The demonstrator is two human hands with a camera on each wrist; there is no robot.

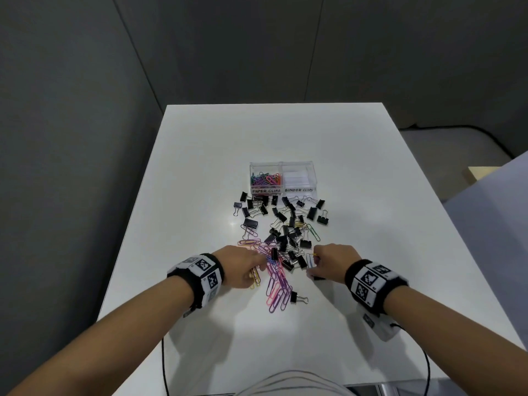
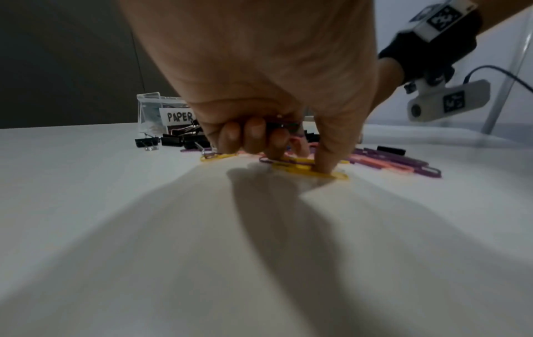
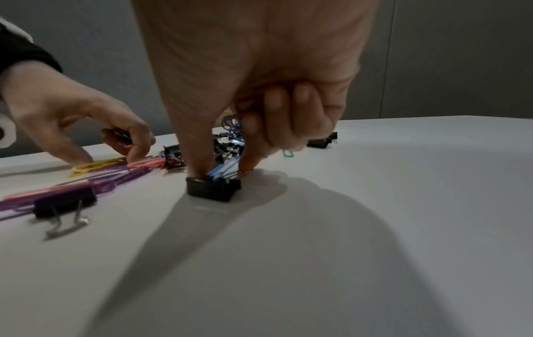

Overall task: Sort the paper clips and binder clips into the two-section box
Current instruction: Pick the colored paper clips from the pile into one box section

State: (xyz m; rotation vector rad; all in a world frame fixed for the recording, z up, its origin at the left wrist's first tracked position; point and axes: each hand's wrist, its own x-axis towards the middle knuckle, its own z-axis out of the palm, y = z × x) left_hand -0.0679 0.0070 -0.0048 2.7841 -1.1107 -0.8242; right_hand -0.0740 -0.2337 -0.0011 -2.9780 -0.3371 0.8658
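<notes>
Low in the head view, the left hand curls down on thin yellow wire paper clips and seems to hold more; they could snag and drag others; at centre right, the right hand pinches blue wire paper clips touching a black metal binder clip; it might come along into the clear two-section plastic box above.

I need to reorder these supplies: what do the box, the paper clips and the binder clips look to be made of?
Box: clear, glossy, probably hard plastic; contents show through.
Paper clips: bent wire, bright coloured coating, likely vinyl over metal.
Binder clips: matte black bodies, shiny silver wire handles; probably steel.
</notes>
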